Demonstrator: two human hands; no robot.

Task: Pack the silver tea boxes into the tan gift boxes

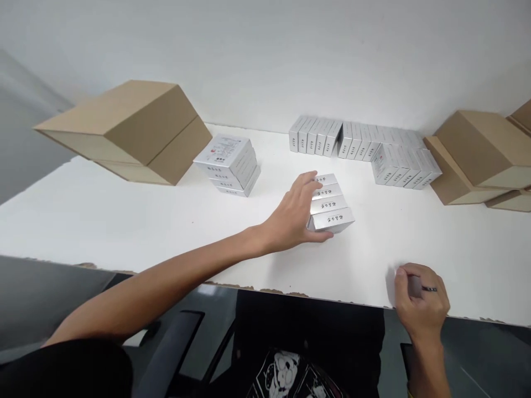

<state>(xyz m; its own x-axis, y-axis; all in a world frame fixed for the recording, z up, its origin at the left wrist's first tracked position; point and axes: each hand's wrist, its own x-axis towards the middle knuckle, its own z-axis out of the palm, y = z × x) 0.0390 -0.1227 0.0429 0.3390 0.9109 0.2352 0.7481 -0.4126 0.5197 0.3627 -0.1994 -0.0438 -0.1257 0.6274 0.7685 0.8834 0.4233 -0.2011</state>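
Silver boxes (331, 205) sit clasped by the left hand (292, 214).

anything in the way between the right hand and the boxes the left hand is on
Nothing visible: between the right hand, curled at the table's near edge, and the boxes there is only bare table. The left hand spans them from the opposite side.

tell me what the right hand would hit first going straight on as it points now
From the right hand, probably the front row of silver boxes, beyond a stretch of white tabletop; exact depth is unclear.
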